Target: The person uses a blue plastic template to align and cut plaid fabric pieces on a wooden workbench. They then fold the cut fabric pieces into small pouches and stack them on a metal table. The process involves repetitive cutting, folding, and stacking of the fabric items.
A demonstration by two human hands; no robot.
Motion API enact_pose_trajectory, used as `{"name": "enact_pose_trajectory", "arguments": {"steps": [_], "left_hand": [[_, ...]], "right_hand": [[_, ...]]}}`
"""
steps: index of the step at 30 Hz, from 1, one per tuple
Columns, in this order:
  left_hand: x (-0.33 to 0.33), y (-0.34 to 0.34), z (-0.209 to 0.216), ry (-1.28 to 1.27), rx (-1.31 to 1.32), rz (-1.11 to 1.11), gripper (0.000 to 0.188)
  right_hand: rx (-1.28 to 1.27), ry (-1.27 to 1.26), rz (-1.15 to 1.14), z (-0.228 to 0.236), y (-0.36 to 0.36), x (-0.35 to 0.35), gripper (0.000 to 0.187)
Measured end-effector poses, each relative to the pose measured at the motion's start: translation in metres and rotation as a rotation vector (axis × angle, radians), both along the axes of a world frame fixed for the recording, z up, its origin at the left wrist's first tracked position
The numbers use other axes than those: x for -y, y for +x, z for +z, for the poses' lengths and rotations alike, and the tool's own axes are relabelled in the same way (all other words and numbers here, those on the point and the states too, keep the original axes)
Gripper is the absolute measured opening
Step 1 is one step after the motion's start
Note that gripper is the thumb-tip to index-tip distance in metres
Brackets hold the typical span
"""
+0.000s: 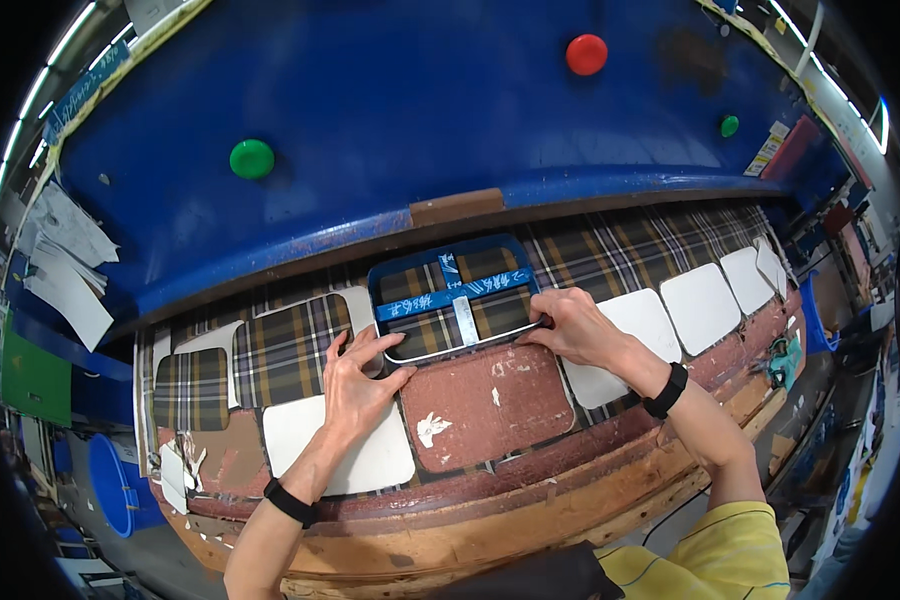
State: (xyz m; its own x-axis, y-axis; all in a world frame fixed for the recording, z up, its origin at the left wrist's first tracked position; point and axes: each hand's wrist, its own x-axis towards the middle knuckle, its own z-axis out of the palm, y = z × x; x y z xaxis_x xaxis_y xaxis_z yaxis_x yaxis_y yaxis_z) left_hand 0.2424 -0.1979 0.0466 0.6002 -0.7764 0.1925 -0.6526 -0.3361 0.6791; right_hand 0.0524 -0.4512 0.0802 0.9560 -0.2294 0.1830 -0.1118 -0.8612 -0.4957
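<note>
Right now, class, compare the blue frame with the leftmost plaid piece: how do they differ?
The blue frame is an open outline crossed by bars; the leftmost plaid piece is a filled-in checked panel.
The blue frame looks larger than the leftmost plaid piece.
The left hand and right hand are at the blue frame's near corners; neither is at the leftmost plaid piece.
Both have rounded corners.

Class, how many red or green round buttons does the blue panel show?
3: one green button left of centre, one red button upper right, one smaller green button farther right; more may lie off-frame.
</note>
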Motion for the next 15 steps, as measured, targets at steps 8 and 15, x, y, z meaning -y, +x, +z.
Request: {"name": "enact_pose_trajectory", "arguments": {"steps": [8,15], "left_hand": [[0.001,-0.012,0.021,-0.009,0.213,-0.015,0.063],[-0.123,-0.121,0.055,-0.097,-0.024,0.094,0.035]], "right_hand": [[0.065,-0.089,0.013,0.0,-0.011,0.012,0.057],[0.374,0.001,-0.43,0.079,-0.112,0.019,0.039]]}}
